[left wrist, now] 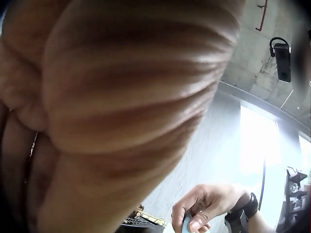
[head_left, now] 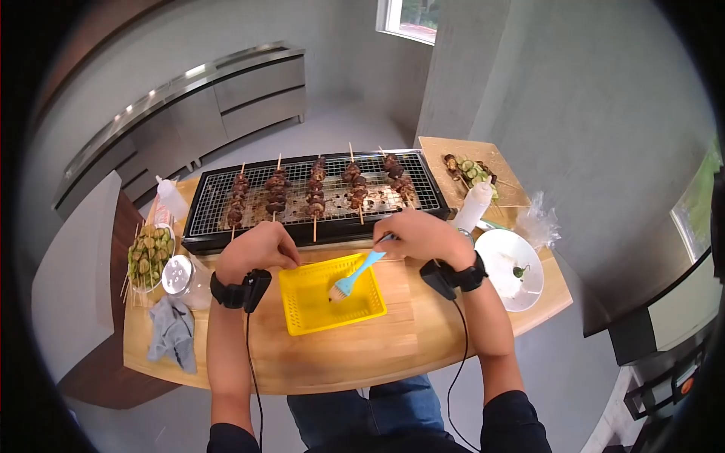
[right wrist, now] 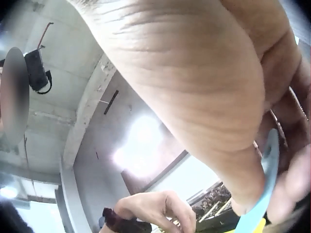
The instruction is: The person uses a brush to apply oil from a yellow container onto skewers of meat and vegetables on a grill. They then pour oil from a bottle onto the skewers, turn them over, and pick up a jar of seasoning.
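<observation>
Gray walls and stainless-steel cabinets (head_left: 257, 90) frame the head view, where a person works over a wooden counter (head_left: 302, 370). The right hand (head_left: 423, 238) has its grip closed around the handle of a light-blue brush (head_left: 355, 281), its bristles angled down inside a yellow basket (head_left: 308, 302) on the counter. The left hand (head_left: 260, 248) bends its fingertips at the basket's far left corner; whether that grip pinches the rim cannot be told. Beyond the basket, five meat skewers (head_left: 316, 189) lie across a black grill (head_left: 202, 204). A gray cloth (head_left: 172, 332) rests on the left of the counter, near a clear jar (head_left: 198, 291); a white plate (head_left: 495, 275) bearing a green pepper (head_left: 519, 270) sits on the right.

From the left wrist, a creased palm fills much of the frame, the right hand curled on the brush beyond it.

From the right wrist, thumb and fingers press the pale-blue handle between them, with the left hand's fingers bent downward at lower center and a sliver of yellow beside the brush.
</observation>
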`<state>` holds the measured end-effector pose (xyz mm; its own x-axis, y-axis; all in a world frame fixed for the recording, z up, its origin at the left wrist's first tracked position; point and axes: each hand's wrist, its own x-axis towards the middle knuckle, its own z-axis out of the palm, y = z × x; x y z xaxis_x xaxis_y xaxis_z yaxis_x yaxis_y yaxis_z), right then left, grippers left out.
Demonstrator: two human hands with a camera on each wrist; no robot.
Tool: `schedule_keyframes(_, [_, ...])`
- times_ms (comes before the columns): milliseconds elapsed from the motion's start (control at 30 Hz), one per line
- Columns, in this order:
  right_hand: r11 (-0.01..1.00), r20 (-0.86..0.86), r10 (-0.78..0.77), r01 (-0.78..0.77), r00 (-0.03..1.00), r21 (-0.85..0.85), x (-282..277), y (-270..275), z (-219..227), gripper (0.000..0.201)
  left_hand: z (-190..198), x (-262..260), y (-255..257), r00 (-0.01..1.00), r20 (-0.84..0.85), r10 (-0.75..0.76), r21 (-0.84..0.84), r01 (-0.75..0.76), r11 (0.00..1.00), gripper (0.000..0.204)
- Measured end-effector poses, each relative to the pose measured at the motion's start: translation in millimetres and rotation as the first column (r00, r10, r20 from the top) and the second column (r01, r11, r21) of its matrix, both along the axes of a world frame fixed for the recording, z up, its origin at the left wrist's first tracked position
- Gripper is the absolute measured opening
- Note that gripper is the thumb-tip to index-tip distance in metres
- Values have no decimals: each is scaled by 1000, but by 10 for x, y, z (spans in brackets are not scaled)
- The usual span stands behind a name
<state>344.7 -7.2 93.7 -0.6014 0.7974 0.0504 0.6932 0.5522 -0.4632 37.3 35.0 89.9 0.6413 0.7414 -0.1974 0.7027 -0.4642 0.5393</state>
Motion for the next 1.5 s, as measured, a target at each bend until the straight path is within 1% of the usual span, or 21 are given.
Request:
schedule_keyframes(33, [1000, -3, 8, -8, 1000, 2, 9, -27, 56, 15, -9, -11, 5, 1000, -3, 8, 2, -8, 1000, 23])
schedule_keyframes(133, [989, -83, -131, 125, 988, -74, -3, -70, 166, 14, -60, -3, 21, 999, 37, -13, -8, 13, 1000, 22])
schedule_keyframes(267, [1000, -122, -19, 22, 992, 21, 46, 27, -13, 14, -64, 72, 14, 1000, 12, -6, -25, 6, 1000, 22])
schedule_keyframes(333, [988, 57, -83, 89, 995, -126, 47, 26, -4, 14, -71, 70, 19, 1000, 15, 11, -36, -10, 999, 21])
schedule_keyframes(367, [988, 54, -78, 84, 995, -130, 47, 41, -32, 14, -71, 73, 20, 1000, 18, 8, -32, -8, 999, 21])
schedule_keyframes(433, [999, 64, -12, 9, 998, 44, 26, 53, -104, 15, -64, 63, 11, 1000, 7, 15, -35, -15, 999, 21])
schedule_keyframes(467, [999, 57, -4, 2, 998, 36, 22, 47, -105, 15, -68, 75, 14, 1000, 12, 18, -29, -18, 999, 21])
schedule_keyframes(533, [988, 65, -1, -9, 998, 156, 27, 25, -40, 15, -136, 59, 62, 999, 33, 6, -21, -5, 1000, 21])
schedule_keyframes(567, [1000, -87, 15, -14, 996, 20, 23, 2, 31, 15, -176, 35, 75, 997, 67, 36, -44, -33, 998, 21])
schedule_keyframes(633, [991, -114, -125, 118, 986, -66, -76, -145, 251, 17, -179, 26, 58, 997, 78, 16, -22, -14, 1000, 21])
schedule_keyframes(867, [993, -236, -21, 48, 972, 110, -404, -192, 159, 15, -110, 87, 31, 999, 35, 22, 40, -24, 999, 19])
schedule_keyframes(900, [993, -237, -21, 48, 971, 110, -466, -185, 88, 15, -120, 75, 38, 999, 34, 15, 48, -16, 999, 20])
schedule_keyframes(967, [970, -162, 54, -14, 985, 241, -517, -172, -38, 16, -125, 88, 29, 999, 34, 2, 51, -3, 999, 20])
schedule_keyframes(1100, [984, -24, -73, 76, 997, 160, -159, -67, 15, 17, -80, 96, -2, 1000, 12, 24, 18, -24, 1000, 21])
schedule_keyframes(1133, [970, 42, -115, 103, 992, 218, -95, -74, 86, 17, -76, 88, -5, 1000, 22, 11, 8, -12, 1000, 21])
schedule_keyframes(1167, [971, 44, -116, 104, 992, 217, -67, -111, 142, 17, -91, 77, -4, 1000, 23, 10, 6, -10, 1000, 21])
schedule_keyframes(1233, [960, -58, -262, 266, 963, 88, -41, -188, 296, 15, -124, 69, 6, 999, 48, -2, 38, 0, 999, 21])
schedule_keyframes(1300, [968, -80, -239, 244, 968, 61, -90, -193, 297, 16, -98, 70, -16, 999, 33, -4, 53, 3, 999, 20])
schedule_keyframes(1367, [980, -199, -33, 71, 979, 187, -164, -160, 174, 17, -55, 109, -20, 1000, 19, -21, 71, 20, 997, 20])
schedule_keyframes(1433, [987, -180, 81, -54, 980, 150, -286, -141, 98, 17, -38, 113, -48, 1000, 6, -5, 40, 5, 999, 20])
schedule_keyframes(1500, [988, -30, 40, -35, 999, 153, -276, -160, 53, 17, -23, 120, -44, 1000, -3, -20, 45, 20, 999, 20])
